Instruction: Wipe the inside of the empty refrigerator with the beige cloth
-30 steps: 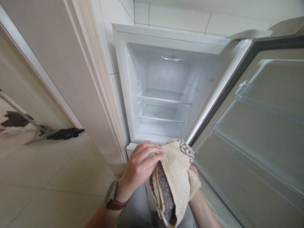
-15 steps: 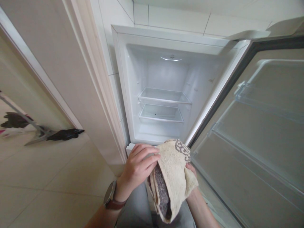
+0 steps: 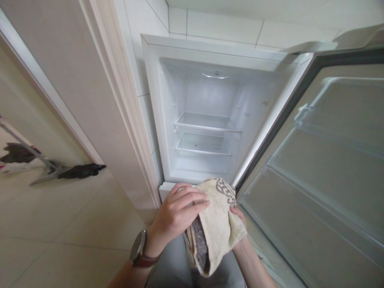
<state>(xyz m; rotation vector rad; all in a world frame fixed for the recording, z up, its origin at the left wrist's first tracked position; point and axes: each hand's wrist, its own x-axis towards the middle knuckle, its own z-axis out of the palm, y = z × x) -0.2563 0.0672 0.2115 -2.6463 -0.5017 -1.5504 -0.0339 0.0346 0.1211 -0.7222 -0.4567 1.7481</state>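
A folded beige towel [image 3: 217,224] with a brown scroll pattern hangs between my two hands, in front of the fridge [image 3: 204,90]. My left hand [image 3: 180,208], with a watch [image 3: 138,246] on its wrist, lies on the towel's left edge; its fingers stretch over the cloth and its thumb is hidden. Around the towel's right side my right hand [image 3: 239,216] is closed, mostly covered by the cloth. Dark brown inner layers show at the towel's lower left fold. Inside the fridge are two glass shelves [image 3: 208,121].
The fridge door [image 3: 336,160], with clear door racks, stands swung out on the right. A wooden door frame [image 3: 120,88] rises close on the left. Beyond it, a dustpan [image 3: 49,172] and black plastic bags [image 3: 82,171] lie on the tiled floor [image 3: 75,216].
My left fingers have slid a little farther right over the towel. The towel and my right hand have shifted slightly left.
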